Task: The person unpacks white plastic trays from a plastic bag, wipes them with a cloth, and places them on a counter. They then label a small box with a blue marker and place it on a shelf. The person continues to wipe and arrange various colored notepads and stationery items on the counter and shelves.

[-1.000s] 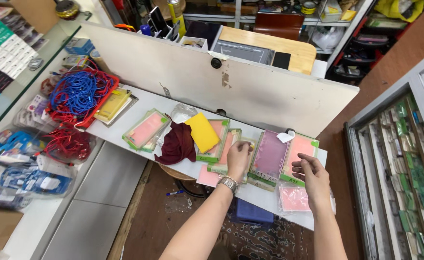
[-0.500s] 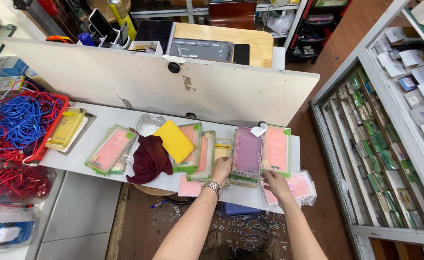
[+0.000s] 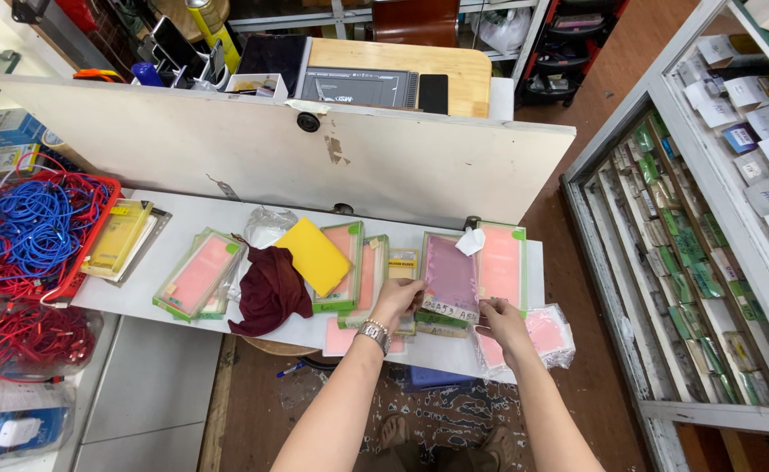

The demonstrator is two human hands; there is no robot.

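1. Hands: left hand point(image 3: 399, 297) and right hand point(image 3: 500, 322) both sit at the front edge of the white counter point(image 3: 183, 218), fingers pinched on the lower edge of a purple flat pack point(image 3: 448, 278). Left grips its bottom left corner, right its bottom right. A wristwatch point(image 3: 373, 332) is on the left wrist.
2. Pack position: lying flat on the counter, touching a pink pack with green border point(image 3: 500, 264) on its right and a thin yellowish pack point(image 3: 403, 262) on its left. A small white tag point(image 3: 469, 242) lies across the top where purple and pink meet.
3. Row so far: left to right, a yellow pack point(image 3: 121, 236) by the red basket of blue cables point(image 3: 35, 229), a pink pack point(image 3: 198, 273), a dark red cloth point(image 3: 268, 290), a yellow card point(image 3: 315, 255) on top of more pink packs point(image 3: 349, 262), then the purple and pink pair. Looks like most of them are laid out side by side.
4. Left over: a clear bag with a pink pack point(image 3: 543, 334) hangs off the counter edge just right of the right hand, and another pink piece point(image 3: 339, 336) pokes out under the left forearm. Judging by that, layout is mostly done; these few are not in the row yet.
5. Behind: an upright white board point(image 3: 227, 149) closes off the counter's far side.
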